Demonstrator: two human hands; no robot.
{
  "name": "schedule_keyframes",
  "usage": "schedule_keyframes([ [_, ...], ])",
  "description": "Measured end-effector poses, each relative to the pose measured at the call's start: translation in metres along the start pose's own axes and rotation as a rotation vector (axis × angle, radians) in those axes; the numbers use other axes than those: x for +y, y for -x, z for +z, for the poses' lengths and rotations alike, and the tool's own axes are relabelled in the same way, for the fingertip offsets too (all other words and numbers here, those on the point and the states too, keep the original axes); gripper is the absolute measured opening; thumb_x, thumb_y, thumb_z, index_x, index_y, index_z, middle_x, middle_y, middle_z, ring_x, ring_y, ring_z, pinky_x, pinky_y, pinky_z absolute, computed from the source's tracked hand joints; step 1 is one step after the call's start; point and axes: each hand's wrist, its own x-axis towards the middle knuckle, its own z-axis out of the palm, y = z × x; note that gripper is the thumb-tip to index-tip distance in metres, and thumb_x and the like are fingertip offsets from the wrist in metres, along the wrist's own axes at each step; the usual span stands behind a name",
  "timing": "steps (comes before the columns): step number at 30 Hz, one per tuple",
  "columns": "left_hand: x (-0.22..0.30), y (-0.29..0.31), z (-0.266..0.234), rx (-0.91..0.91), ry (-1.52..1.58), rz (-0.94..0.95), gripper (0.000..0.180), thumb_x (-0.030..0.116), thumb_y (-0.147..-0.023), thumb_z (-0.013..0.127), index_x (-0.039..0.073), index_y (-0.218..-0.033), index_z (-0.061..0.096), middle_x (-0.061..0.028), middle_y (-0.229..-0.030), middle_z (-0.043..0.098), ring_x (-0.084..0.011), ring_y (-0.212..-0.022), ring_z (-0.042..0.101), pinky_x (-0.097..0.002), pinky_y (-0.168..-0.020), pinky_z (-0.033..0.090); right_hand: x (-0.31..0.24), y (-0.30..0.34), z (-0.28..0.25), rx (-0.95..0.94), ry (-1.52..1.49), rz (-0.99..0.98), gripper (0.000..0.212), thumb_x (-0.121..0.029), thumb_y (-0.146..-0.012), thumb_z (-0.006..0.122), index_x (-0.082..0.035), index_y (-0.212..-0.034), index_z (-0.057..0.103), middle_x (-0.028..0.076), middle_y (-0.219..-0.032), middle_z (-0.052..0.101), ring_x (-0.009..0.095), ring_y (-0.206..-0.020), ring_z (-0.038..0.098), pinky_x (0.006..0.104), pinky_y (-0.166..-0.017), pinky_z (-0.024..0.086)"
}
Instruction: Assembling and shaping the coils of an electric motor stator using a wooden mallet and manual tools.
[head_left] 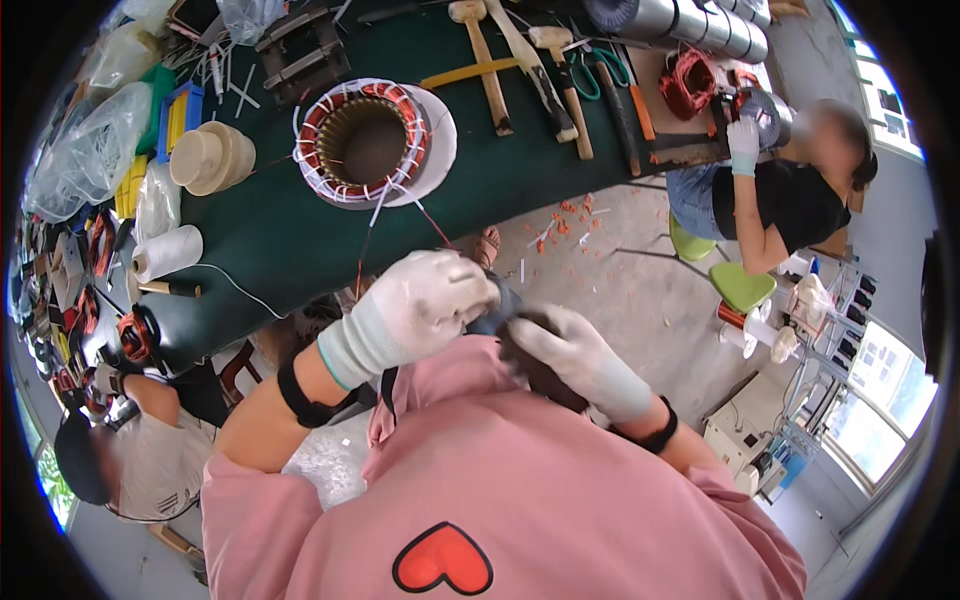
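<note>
My left hand (420, 305), in a white glove with a teal cuff, is closed in front of my chest, just off the table edge. Whatever its curled fingers hold is hidden. My right hand (582, 362), also gloved and smeared by motion, closes around a dark brown thing (548, 375) too blurred to name. On the green table beyond my hands sits a motor stator (312, 150) with copper windings laced in white. It rests on a white round base (442, 150). Red wire leads (430, 212) and white sleeves hang from its near side toward my left hand.
Wooden-handled mallets (490, 85) and green-handled scissors (598, 78) lie at the table's far side. A white thread spool (168, 253) and cream plastic formers (212, 158) stand to the left. One co-worker (785, 195) sits at right, another (150, 450) at left. Orange scraps (565, 222) litter the floor.
</note>
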Motion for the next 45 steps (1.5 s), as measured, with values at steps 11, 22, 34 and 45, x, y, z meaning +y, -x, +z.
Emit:
schedule_keyframes([
  [11, -0.003, -0.007, 0.004, -0.092, 0.021, -0.021, 0.023, -0.001, -0.080, 0.067, 0.007, -0.101, 0.071, -0.0102, -0.095, 0.070, -0.0332, -0.089, 0.067, -0.0434, -0.081, 0.053, -0.013, -0.017, 0.019, 0.338, 0.812, -0.641, 0.020, -0.016, -0.094, 0.069, 0.001, -0.104, 0.066, 0.024, -0.090, 0.068, 0.045, -0.083, 0.066, 0.0459, -0.072, 0.054],
  [22, -0.011, -0.014, 0.010, -0.053, 0.035, 0.055, 0.021, 0.001, -0.079, 0.069, 0.007, -0.099, 0.071, -0.0087, -0.095, 0.071, -0.0324, -0.088, 0.067, -0.0428, -0.079, 0.053, -0.010, -0.012, 0.007, 0.439, 1.007, -0.754, 0.020, -0.015, -0.092, 0.070, -0.001, -0.106, 0.069, 0.020, -0.085, 0.067, 0.040, -0.077, 0.068, 0.0437, -0.071, 0.055],
  [34, -0.008, -0.018, 0.007, -0.093, 0.003, 0.043, 0.026, -0.003, -0.077, 0.068, 0.005, -0.101, 0.072, -0.0100, -0.096, 0.071, -0.0334, -0.086, 0.067, -0.0424, -0.078, 0.053, -0.015, 0.008, -0.013, 0.248, 0.812, -0.411, 0.025, -0.022, -0.094, 0.068, 0.000, -0.107, 0.068, 0.024, -0.085, 0.067, 0.038, -0.076, 0.067, 0.0412, -0.072, 0.055],
  [45, -0.003, -0.019, 0.008, -0.094, 0.030, -0.032, 0.021, -0.001, -0.080, 0.070, 0.007, -0.099, 0.072, -0.0104, -0.094, 0.071, -0.0324, -0.089, 0.069, -0.0419, -0.081, 0.055, -0.012, -0.004, -0.008, 0.023, 0.042, -0.139, 0.035, -0.032, -0.105, 0.059, 0.001, -0.116, 0.066, 0.005, -0.088, 0.066, 0.012, -0.075, 0.065, 0.0278, -0.068, 0.055],
])
